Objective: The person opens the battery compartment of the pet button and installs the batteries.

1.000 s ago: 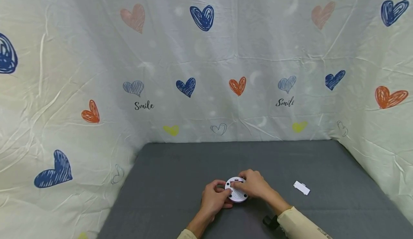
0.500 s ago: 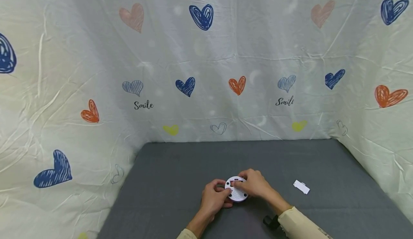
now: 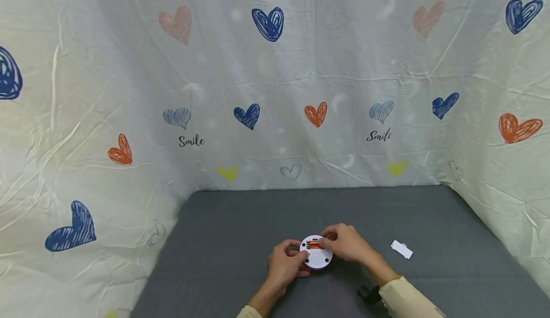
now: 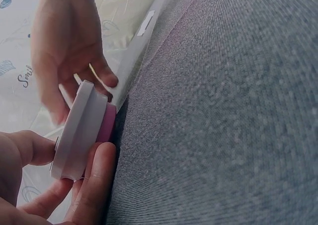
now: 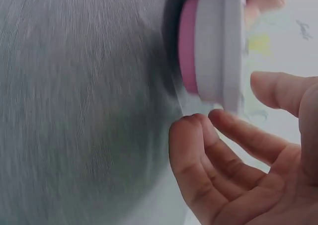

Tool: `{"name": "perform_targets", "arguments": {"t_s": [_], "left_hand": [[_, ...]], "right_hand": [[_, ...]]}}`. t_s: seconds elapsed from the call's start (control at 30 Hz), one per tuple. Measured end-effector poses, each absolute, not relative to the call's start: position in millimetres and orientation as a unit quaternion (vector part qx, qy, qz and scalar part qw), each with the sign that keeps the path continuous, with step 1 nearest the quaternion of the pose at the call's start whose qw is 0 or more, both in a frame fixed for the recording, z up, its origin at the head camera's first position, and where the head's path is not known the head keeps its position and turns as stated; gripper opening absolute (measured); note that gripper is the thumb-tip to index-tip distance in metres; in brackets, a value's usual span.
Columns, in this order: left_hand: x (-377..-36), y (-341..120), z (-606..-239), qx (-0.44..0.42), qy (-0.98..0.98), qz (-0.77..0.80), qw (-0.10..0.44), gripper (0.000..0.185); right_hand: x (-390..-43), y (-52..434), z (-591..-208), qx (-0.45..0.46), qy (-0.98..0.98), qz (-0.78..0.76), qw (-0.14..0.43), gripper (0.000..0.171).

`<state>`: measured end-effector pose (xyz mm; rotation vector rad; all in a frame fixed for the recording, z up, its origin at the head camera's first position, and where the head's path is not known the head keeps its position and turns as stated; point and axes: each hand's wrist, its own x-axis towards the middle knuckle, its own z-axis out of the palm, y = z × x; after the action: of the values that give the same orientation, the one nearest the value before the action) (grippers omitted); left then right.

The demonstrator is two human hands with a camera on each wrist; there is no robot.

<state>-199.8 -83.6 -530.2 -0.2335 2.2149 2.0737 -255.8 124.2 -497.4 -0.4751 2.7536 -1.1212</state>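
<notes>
A round white device (image 3: pixel 317 259) with a pink layer beneath, small dark feet and a dotted pattern of holes lies face up to the head camera. Its compartment is uncovered, and red-and-gold batteries (image 3: pixel 314 245) sit inside. My left hand (image 3: pixel 285 263) grips the device at its left edge, thumb on top and fingers underneath, holding it tilted close over the cloth. At the right rim is my right hand (image 3: pixel 349 244); its thumb (image 5: pixel 278 90) stands off the top face, and its loosely bent fingers (image 5: pixel 243 135) are beside the edge.
A white battery cover (image 3: pixel 402 249) lies on the grey cloth-covered table (image 3: pixel 240 217), to the right of my right hand. Below the right wrist hangs a black strap piece (image 3: pixel 368 295). A white curtain (image 3: pixel 275 74) with printed hearts encloses the back and sides.
My right thumb has drawn back to the right from the compartment, leaving the red batteries exposed. The right hand and forearm have shifted slightly right; the left hand keeps its grip.
</notes>
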Motion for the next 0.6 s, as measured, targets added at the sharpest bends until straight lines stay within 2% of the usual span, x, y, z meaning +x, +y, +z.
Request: {"name": "perform_targets", "arguments": {"t_s": [0.2,0.43,0.6], "left_hand": [[-201,-84,-529,-0.081,0.725,0.683,0.041,0.034],[-200,-84,-530,-0.082,0.721,0.687,0.045,0.033],[-200,-83,-531,-0.082,0.721,0.687,0.046,0.033]], "right_hand": [[-257,152,-480,-0.131,0.931,-0.339,0.027,0.013],[-256,206,-466,-0.096,0.963,-0.252,0.009,0.033],[-251,243,-466,-0.066,0.98,-0.186,0.031,0.045]]}}
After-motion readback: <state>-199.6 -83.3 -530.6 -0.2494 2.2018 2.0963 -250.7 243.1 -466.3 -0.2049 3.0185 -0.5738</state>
